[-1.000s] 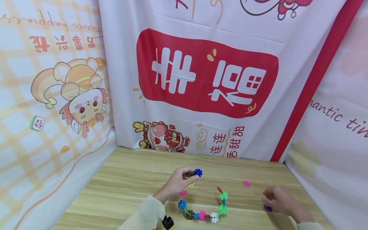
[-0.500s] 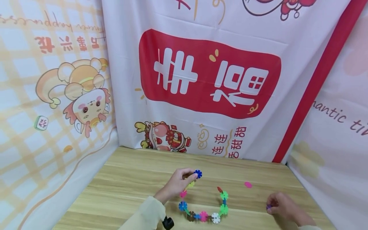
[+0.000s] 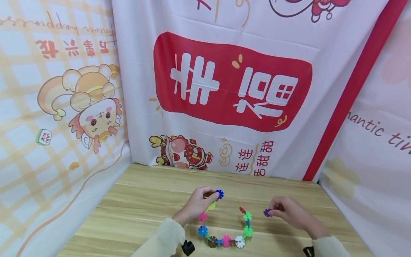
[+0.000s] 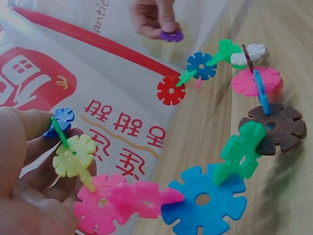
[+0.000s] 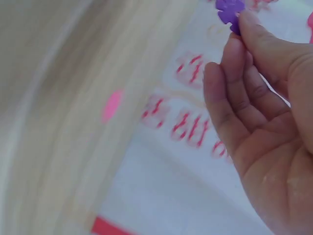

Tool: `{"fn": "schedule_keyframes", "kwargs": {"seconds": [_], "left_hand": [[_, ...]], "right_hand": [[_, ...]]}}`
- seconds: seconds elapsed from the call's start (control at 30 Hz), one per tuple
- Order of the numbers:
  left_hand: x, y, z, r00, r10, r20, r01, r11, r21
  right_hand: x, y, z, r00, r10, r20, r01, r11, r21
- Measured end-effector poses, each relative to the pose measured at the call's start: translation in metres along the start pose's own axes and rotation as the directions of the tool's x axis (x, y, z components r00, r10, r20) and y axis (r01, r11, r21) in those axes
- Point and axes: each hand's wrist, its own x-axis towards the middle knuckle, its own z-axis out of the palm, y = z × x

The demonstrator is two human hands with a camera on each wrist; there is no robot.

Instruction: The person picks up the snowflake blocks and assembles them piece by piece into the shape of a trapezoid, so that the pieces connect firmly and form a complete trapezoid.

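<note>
My left hand (image 3: 196, 203) pinches a dark blue notched plastic disc (image 3: 219, 193) between thumb and fingers. That disc ends a curved chain of interlocking discs (image 3: 226, 241) in many colours, which bends round in a U. The chain's other end is a red disc (image 4: 171, 90), and it points up in the head view. My right hand (image 3: 290, 212) holds a loose purple notched disc (image 3: 267, 212) by its edge, to the right of the red end and apart from it. In the right wrist view, thumb and fingertip pinch the purple disc (image 5: 230, 13).
A loose pink disc (image 5: 112, 105) lies on the wooden table (image 3: 144, 200); in the head view my right hand hides it. Printed cloth hangs behind the table (image 3: 231, 21) and on both sides. Black straps (image 3: 187, 247) circle the wrists.
My right hand has picked the purple disc off the table at the right and carried it left, nearer the chain's red end. My left hand has stayed almost in place.
</note>
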Motion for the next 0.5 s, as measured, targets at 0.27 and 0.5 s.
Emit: {"fn": "schedule_keyframes", "kwargs": {"seconds": [0.27, 0.5], "left_hand": [[0.001, 0.000, -0.001, 1.000, 0.002, -0.014, -0.002, 1.000, -0.001], [-0.001, 0.000, 0.001, 0.999, -0.030, -0.026, 0.030, 1.000, -0.007]], "right_hand": [[0.045, -0.048, 0.012, 0.997, -0.062, -0.052, 0.062, 0.998, 0.011], [0.069, -0.069, 0.034, 0.974, -0.168, -0.151, 0.181, 0.981, 0.074]]}}
